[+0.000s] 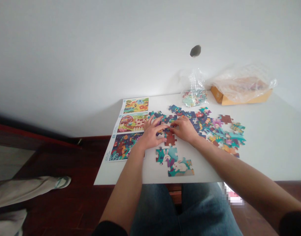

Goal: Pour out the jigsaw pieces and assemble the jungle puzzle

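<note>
Both hands work among jigsaw pieces on a white table. My left hand [151, 132] lies with its fingers spread over the dark pieces, its index fingertip close to my right hand. The fingers of my right hand [183, 128] are pinched down at a puzzle piece [167, 129] that is mostly covered. Just below them is a brown puzzle piece [170, 139]. Nearer the front edge, joined rabbit pieces [181, 167] lie beside another teal rabbit piece [166, 154]. Loose coloured pieces [221, 136] are heaped to the right.
A picture sheet [133, 121] with several scenes lies at the left. Against the wall stand a clear bag of pieces [194, 97] and a yellow box [239, 98] under crumpled plastic. The table's front edge [155, 183] is by my lap. Another person's leg [29, 190] shows at left.
</note>
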The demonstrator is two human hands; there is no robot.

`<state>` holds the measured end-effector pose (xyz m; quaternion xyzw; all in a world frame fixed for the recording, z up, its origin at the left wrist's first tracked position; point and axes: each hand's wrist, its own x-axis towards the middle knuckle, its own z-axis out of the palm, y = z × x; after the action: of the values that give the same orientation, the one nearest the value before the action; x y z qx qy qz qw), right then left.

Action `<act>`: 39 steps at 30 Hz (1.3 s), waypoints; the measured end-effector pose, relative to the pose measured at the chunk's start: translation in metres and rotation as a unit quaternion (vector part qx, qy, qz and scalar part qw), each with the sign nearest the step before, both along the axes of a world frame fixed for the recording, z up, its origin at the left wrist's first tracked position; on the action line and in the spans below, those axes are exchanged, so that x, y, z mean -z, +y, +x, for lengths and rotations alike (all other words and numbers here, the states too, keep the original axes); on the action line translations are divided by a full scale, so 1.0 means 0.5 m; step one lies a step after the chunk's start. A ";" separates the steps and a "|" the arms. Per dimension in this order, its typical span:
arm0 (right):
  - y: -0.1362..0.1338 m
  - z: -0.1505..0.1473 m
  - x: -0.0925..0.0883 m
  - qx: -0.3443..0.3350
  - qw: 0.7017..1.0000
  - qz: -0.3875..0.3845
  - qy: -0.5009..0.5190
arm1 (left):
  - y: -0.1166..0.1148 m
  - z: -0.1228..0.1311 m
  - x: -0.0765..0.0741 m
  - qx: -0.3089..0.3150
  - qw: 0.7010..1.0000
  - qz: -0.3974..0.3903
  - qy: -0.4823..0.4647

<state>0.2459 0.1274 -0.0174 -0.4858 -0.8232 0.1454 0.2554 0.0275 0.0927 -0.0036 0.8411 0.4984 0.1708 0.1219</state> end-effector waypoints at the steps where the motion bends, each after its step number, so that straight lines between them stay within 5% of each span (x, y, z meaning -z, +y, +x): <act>1: 0.001 0.001 0.001 0.000 1.000 0.000 -0.005 | -0.001 0.000 0.000 0.000 1.000 0.000 -0.002; 39: -0.004 0.017 -0.017 0.006 0.998 -0.035 -0.042 | -0.002 0.003 0.005 0.012 0.999 0.022 -0.038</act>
<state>0.2544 0.1252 -0.0088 -0.5052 -0.8247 0.1518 0.2039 0.0292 0.0916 -0.0061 0.8421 0.4798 0.2124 0.1243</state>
